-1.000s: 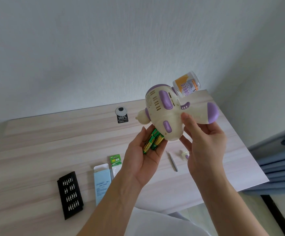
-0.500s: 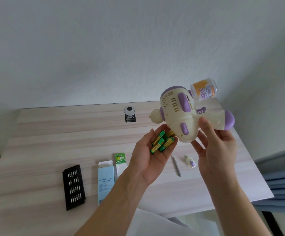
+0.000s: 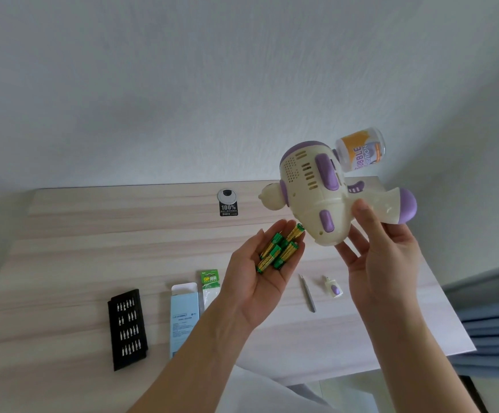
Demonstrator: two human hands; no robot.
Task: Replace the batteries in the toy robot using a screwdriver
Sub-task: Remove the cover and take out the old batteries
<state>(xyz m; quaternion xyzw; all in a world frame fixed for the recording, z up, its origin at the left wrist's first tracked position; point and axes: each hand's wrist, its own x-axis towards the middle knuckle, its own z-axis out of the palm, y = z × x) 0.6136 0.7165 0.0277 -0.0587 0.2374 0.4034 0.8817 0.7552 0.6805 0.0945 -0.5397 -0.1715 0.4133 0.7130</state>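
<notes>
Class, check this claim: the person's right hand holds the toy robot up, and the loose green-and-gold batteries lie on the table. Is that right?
Not quite. The right hand does hold the toy robot up, but the batteries lie in the upturned left hand, above the table, not on it. The head view shows this.

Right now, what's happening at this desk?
A person's right hand grips a cream-and-purple plastic toy robot, holding it in the air above the pale wooden table. The left hand, palm up beside it, cradles several green-and-gold cylindrical batteries. A slim grey metal screwdriver and a small cream-and-purple plastic piece lie on the table, untouched. A black plastic bit tray sits further left.
</notes>
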